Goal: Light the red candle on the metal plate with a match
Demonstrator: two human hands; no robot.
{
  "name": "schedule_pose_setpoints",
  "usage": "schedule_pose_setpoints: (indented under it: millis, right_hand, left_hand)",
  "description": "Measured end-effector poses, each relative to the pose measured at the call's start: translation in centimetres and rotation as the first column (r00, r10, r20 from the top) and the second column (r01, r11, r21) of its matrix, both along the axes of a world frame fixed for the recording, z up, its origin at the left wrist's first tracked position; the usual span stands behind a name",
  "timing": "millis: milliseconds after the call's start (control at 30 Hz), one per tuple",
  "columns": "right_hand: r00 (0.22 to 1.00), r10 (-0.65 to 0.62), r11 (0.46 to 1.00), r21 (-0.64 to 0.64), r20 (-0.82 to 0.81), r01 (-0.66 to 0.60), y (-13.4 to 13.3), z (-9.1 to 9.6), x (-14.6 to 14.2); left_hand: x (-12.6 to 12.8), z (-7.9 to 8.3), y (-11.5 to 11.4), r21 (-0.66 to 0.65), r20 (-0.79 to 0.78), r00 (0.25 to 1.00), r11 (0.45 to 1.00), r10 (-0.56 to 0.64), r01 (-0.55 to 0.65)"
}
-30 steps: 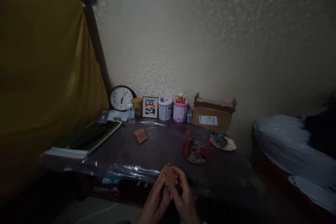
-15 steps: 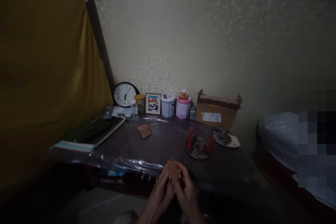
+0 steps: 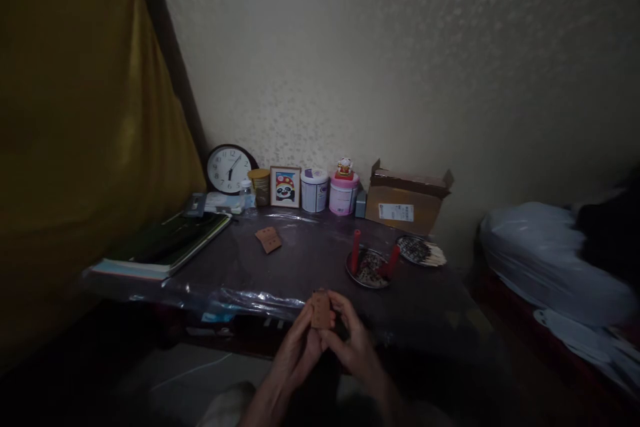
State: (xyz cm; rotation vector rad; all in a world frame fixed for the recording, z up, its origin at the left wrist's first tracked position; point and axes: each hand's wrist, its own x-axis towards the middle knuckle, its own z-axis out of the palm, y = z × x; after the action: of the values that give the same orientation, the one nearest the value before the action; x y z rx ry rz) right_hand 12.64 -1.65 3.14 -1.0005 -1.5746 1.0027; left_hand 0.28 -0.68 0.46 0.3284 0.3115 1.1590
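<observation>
Gripping small brown card (image 3: pixel 321 309), left hand (image 3: pixel 299 349) and right hand (image 3: pixel 356 345) lifted slightly higher than before.

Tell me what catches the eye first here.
The left hand and right hand pinch a small brown card at the near edge of the dark table. Behind it, two red candles stand in a metal dish, and a round clock leans on the wall at back left.

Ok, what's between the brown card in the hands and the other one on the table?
Nothing: in the head view only bare plastic-covered table separates the held brown card from the other brown card.
</observation>
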Motion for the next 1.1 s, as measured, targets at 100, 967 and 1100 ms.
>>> schedule_pose_setpoints:
  millis: [100,967,1100]
  right_hand:
    - [0.998,0.006,0.995,-0.099,-0.069,-0.013,0.6,0.5,1.2]
    - [0.981,-0.098,0.991,-0.078,0.170,0.112,1.1,-0.5,4.2]
    - [0.971,-0.102,0.990,-0.068,0.215,0.120,1.0,-0.5,4.2]
  left_hand:
    - [-0.1,0.0,-0.2,-0.027,-0.005,0.996,0.996,-0.091,0.091]
    - [-0.8,-0.5,-0.8,-0.116,-0.034,0.929,0.925,-0.368,0.362]
    - [-1.0,-0.7,-0.7,-0.139,-0.007,0.914,0.906,-0.405,0.400]
